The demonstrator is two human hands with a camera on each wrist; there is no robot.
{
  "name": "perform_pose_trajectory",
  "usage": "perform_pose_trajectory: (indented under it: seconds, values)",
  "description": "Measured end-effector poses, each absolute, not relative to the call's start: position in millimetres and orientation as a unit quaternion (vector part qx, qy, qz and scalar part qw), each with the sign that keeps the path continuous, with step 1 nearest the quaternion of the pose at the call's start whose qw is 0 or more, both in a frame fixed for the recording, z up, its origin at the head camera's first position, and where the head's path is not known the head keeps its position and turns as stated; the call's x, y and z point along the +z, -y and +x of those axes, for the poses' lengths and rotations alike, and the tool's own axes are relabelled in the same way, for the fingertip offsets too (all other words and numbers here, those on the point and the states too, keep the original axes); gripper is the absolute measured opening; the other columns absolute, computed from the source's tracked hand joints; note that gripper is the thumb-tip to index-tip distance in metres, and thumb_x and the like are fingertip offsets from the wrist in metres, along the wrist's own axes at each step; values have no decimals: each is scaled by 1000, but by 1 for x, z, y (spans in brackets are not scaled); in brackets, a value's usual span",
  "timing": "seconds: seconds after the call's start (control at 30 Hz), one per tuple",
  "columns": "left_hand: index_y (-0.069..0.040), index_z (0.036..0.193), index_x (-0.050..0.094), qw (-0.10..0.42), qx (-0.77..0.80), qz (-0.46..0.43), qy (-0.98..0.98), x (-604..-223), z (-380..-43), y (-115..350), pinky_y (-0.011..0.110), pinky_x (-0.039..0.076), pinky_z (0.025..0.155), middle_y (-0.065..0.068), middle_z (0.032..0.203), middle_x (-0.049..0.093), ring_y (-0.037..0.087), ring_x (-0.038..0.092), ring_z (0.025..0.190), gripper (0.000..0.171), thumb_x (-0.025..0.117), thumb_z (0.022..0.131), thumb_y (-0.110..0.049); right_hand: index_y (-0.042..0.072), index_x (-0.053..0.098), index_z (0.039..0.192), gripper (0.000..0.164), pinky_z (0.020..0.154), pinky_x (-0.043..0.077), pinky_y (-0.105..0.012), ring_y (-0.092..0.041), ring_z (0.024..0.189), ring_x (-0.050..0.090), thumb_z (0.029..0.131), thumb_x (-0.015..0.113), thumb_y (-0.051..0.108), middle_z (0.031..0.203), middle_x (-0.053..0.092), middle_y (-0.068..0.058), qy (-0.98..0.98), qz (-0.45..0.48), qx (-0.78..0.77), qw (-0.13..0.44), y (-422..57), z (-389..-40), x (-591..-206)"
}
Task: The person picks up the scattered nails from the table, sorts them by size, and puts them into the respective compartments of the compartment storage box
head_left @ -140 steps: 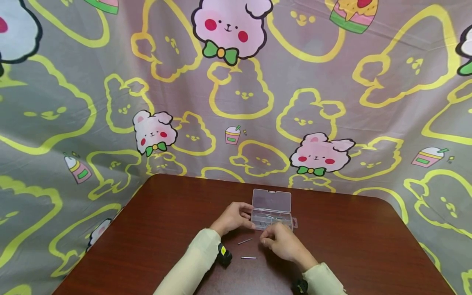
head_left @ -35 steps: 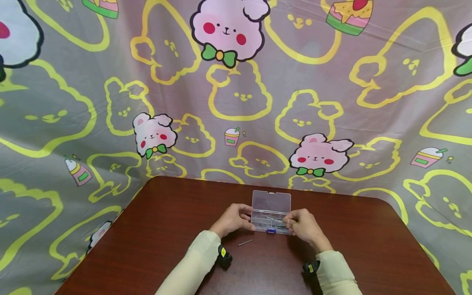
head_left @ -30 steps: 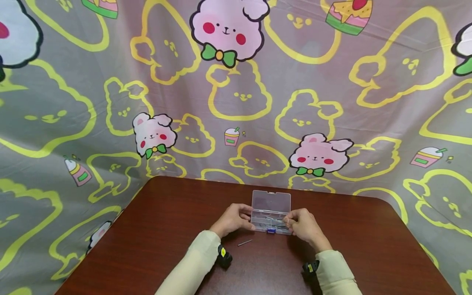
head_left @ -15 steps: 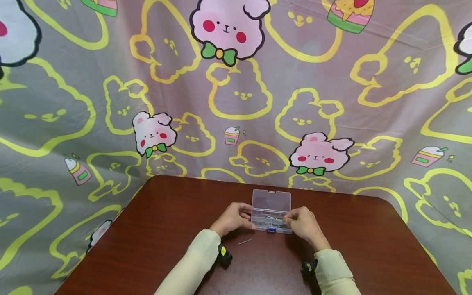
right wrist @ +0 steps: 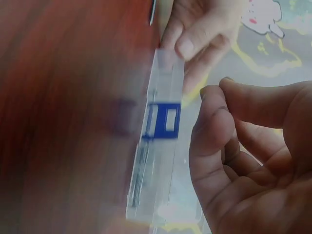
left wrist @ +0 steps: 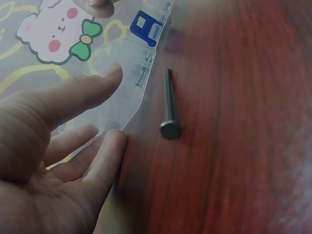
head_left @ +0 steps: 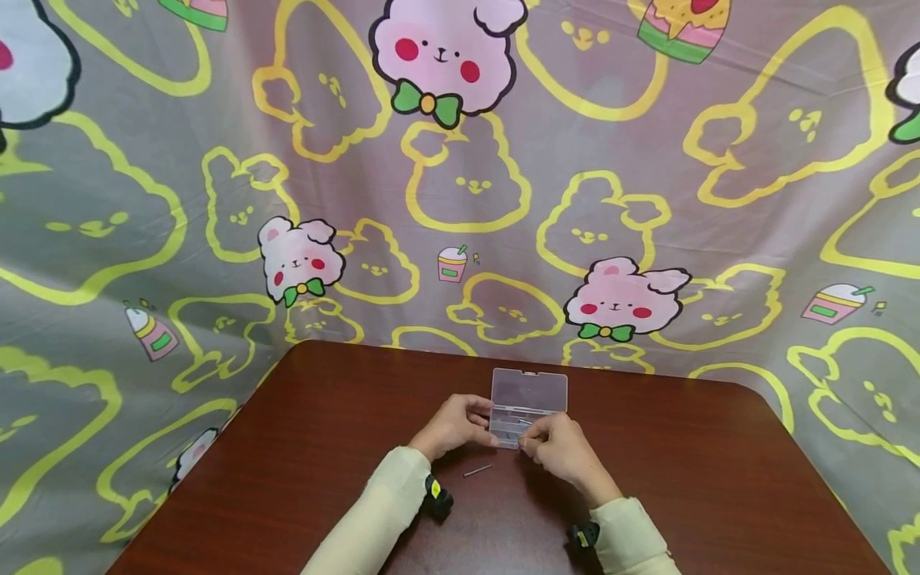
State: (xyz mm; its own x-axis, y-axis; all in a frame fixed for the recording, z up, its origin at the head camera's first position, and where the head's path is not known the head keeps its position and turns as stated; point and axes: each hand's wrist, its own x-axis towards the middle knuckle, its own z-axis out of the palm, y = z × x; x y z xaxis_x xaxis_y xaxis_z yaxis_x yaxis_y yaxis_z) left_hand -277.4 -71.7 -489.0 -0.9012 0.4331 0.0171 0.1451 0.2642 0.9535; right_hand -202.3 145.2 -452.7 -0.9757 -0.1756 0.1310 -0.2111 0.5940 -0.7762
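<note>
A clear plastic compartment box (head_left: 528, 391) stands on the table with its lid raised at the back. At its left end my left hand (head_left: 453, 427) grips it between thumb and fingers. Over the front of the box my right hand (head_left: 564, 451) hovers, thumb and index tips together; no object shows between them in the right wrist view. Thin metal nails (right wrist: 138, 178) lie inside, visible through the front wall. One loose nail (left wrist: 169, 107) rests on the wood before the box, its head toward me. A blue latch (right wrist: 164, 120) marks the box's front.
The dark reddish wooden table (head_left: 345, 415) carries the box and the loose nail. A patterned cloth (head_left: 388, 271) hangs behind the table and along its sides. Black wrist cameras (head_left: 437, 497) sit on both sleeves.
Earlier two nails lay before the box; now one does. My right hand went to the box's right compartment and has now come back left and nearer. The left hand stays put.
</note>
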Motion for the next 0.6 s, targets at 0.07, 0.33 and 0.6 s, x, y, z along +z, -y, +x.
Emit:
perform_pose_trajectory:
  seconds: [0.07, 0.33, 0.6]
  values:
    - [1, 127, 65, 127, 575, 183, -787, -489, -277, 72, 33, 56, 78, 12, 118, 67, 24, 65, 99, 61, 90, 71, 2, 5, 75, 76, 11, 48, 44, -30, -12, 54, 54, 87, 73, 2, 60, 60, 4, 892, 122, 435, 13, -141, -202, -454]
    - [2, 128, 64, 133, 575, 186, -785, -490, -278, 73, 33, 57, 77, 13, 119, 67, 27, 66, 100, 61, 88, 72, 3, 5, 75, 75, 13, 50, 44, -29, -9, 54, 53, 86, 72, 1, 60, 59, 7, 894, 162, 419, -1, -125, -200, -453]
    - [2, 128, 64, 130, 572, 194, -786, -491, -280, 73, 34, 56, 77, 15, 120, 66, 26, 66, 99, 57, 85, 74, 5, 11, 75, 69, 15, 52, 41, -27, -6, 56, 48, 81, 76, 2, 61, 59, 12, 910, 200, 363, 20, -106, -203, -456]
